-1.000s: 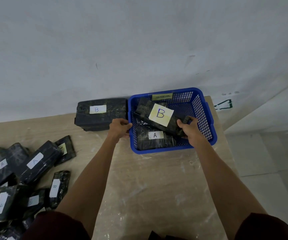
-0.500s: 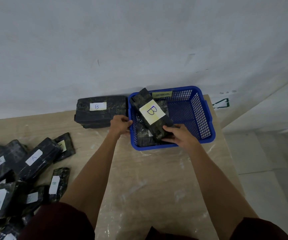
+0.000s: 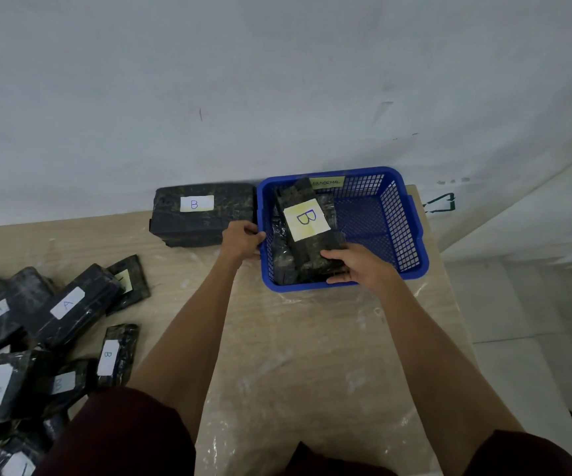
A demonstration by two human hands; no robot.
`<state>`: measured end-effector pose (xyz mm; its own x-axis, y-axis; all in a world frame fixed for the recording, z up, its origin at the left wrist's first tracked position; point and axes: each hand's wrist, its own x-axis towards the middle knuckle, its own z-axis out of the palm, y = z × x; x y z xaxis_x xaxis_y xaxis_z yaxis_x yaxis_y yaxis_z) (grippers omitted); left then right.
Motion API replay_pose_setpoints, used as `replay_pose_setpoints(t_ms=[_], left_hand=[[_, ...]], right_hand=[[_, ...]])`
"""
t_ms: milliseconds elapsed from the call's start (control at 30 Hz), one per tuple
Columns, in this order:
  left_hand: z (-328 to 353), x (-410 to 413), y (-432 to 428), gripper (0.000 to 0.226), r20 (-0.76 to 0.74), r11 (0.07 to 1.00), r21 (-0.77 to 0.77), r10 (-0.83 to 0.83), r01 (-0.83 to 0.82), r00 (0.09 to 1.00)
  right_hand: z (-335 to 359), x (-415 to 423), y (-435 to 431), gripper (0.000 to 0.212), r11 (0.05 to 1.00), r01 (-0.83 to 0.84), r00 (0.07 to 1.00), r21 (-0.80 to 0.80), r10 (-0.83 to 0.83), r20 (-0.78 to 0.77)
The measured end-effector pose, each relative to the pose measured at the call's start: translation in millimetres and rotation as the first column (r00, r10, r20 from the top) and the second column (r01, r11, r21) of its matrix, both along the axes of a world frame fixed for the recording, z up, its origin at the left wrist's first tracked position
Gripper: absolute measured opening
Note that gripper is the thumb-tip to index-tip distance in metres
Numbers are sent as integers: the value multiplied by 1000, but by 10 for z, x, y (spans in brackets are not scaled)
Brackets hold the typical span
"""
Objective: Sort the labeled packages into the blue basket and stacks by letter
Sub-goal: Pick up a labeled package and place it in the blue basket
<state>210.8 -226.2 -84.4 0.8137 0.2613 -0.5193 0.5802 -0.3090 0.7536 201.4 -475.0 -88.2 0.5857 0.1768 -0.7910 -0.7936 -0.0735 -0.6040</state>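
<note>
A blue basket (image 3: 404,231) with a yellow tag reading ABNORMAL stands at the table's far right edge. Inside it lies a black wrapped package with a large yellow B label (image 3: 306,219), on top of other black packages. My right hand (image 3: 353,264) grips the near end of that B package at the basket's front rim. My left hand (image 3: 241,240) holds the basket's left rim. A stack of black packages with a white B label (image 3: 202,213) sits just left of the basket, against the wall.
A heap of black packages (image 3: 37,334) with white A and B labels covers the table's left side. The plastic-covered wooden table (image 3: 298,355) ends at the right near the basket, with tiled floor beyond. A white wall rises behind.
My right hand has turned the B package from slanting across the basket to lying lengthwise along its left side and has lowered it. My left hand stays on the rim.
</note>
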Motion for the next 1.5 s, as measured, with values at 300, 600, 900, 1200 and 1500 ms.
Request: replay_pose_setpoints(t_ms=[300,600,900,1200,1500], left_hand=[[-3,10,19,19,-14,1000,-6,-27,27,1000],[-8,14,67,16,-11,998,15,-65,66,998],[13,-11,48,23,2,996,46,-78,78,997],[27,-12,23,19,11,992,91,-88,86,996],[55,-37,26,24,6,984,123,-130,128,991]], right_hand=[[-25,60,275,55,876,-354,913,-328,399,80],[35,71,359,74,894,-281,931,-350,342,125],[-68,33,409,60,828,-227,897,-513,383,221],[-14,45,386,56,813,-267,885,-518,420,203],[-11,3,425,67,715,-236,803,-658,525,282]])
